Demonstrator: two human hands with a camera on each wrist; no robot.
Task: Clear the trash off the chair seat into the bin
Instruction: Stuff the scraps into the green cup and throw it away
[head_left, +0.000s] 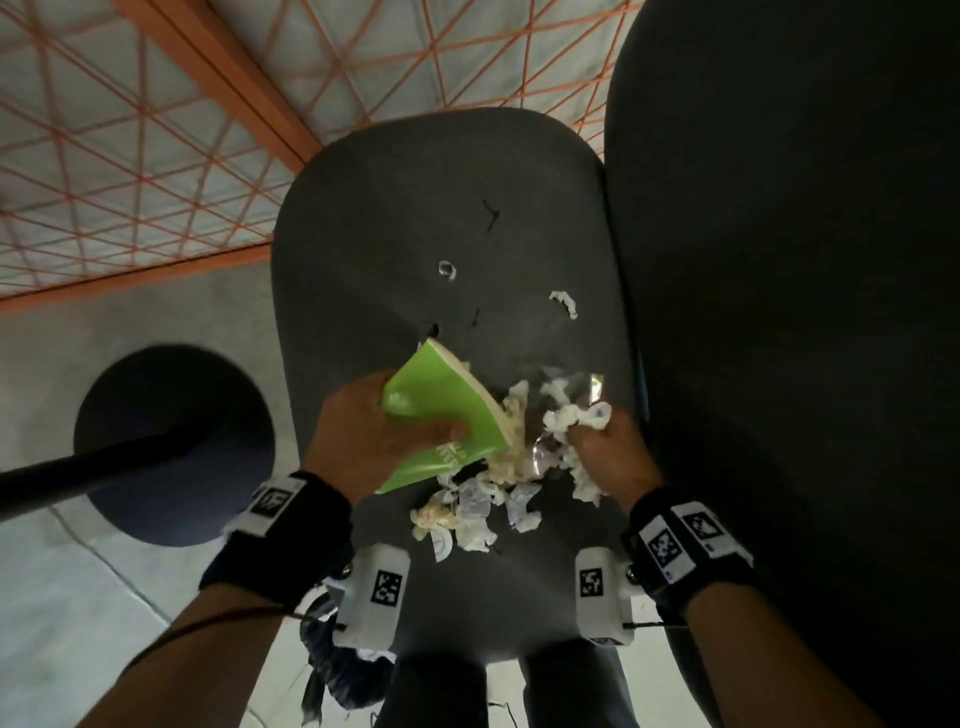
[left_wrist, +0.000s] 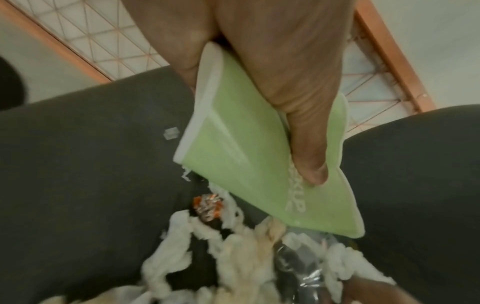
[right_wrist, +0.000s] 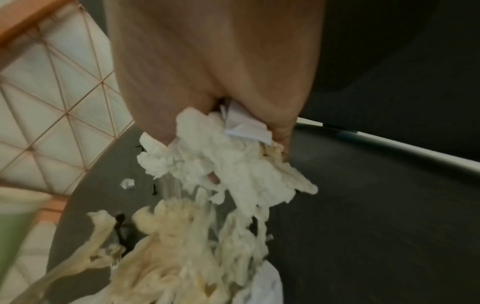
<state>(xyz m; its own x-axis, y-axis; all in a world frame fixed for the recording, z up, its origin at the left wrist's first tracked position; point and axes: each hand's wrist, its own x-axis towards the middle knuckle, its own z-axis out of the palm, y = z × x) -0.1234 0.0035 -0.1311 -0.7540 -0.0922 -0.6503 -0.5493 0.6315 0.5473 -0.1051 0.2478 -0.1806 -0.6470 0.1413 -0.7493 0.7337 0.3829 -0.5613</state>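
Note:
A dark grey chair seat (head_left: 395, 218) carries a heap of crumpled white tissue and foil scraps (head_left: 478, 512) near its front. My left hand (head_left: 374, 426) grips a flattened green paper cup (head_left: 447, 410), thumb pressed on its printed side (left_wrist: 309, 164), its edge against the heap. My right hand (head_left: 602, 441) clutches a wad of white tissue (right_wrist: 233, 156) with a folded paper scrap (right_wrist: 246, 127). More tissue (right_wrist: 182, 246) trails below it. A foil wrapper (left_wrist: 207, 205) lies among the scraps. Small bits (head_left: 447, 270) (head_left: 565, 302) lie farther back on the seat.
The chair's dark backrest (head_left: 779, 312) rises on the right. A black round base with a pole (head_left: 171, 447) stands on the floor at left. An orange-lined mesh panel (head_left: 130, 130) fills the far left. A dark bag (head_left: 337, 675) shows below the seat's front.

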